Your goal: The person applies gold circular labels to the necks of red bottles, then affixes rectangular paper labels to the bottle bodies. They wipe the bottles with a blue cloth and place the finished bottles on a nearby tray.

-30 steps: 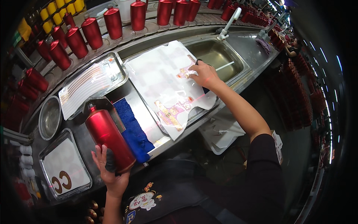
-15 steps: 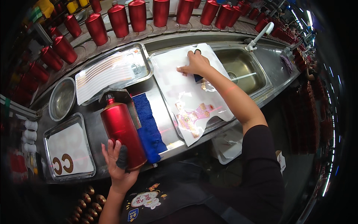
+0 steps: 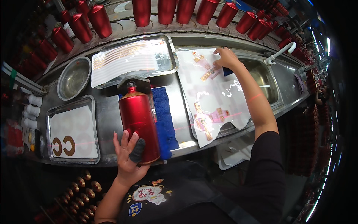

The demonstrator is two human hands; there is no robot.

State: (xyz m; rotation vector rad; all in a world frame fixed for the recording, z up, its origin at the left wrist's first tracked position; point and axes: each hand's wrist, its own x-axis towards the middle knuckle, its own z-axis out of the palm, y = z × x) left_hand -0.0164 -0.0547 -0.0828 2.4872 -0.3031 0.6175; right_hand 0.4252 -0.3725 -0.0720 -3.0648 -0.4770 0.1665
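Observation:
A glossy red bottle [image 3: 138,123] with a dark narrow neck leans back on a bent metal stand [image 3: 145,83]. At its base is my left hand [image 3: 128,160], thumb at the bottom edge, a grey-covered finger on its side, the other fingers spread. My right hand [image 3: 227,59] is at the top of a white sheet [image 3: 190,86], fingers curled, thumb beside a pink-and-gold cross-shaped decal [image 3: 207,69]. A dark blue piece [image 3: 227,71] shows partly under that hand; whether it is gripped is hidden. A second pink-and-gold decal [image 3: 207,119] lies lower on the sheet.
A blue cloth [image 3: 166,115] lies beside the bottle. Around it are a tray [image 3: 173,59] of gold-striped strips, a round bowl [image 3: 74,78], and a tray [image 3: 96,130] with two brown C-shaped pieces. A sink [image 3: 274,87] with a white tap [image 3: 281,52] is rightward. Red bottles [image 3: 166,11] line the conveyor behind.
The view has shifted, so the bench sits further right. Near my right thumb the upper decal now shows much more fully. My left hand stays at the bottle's base.

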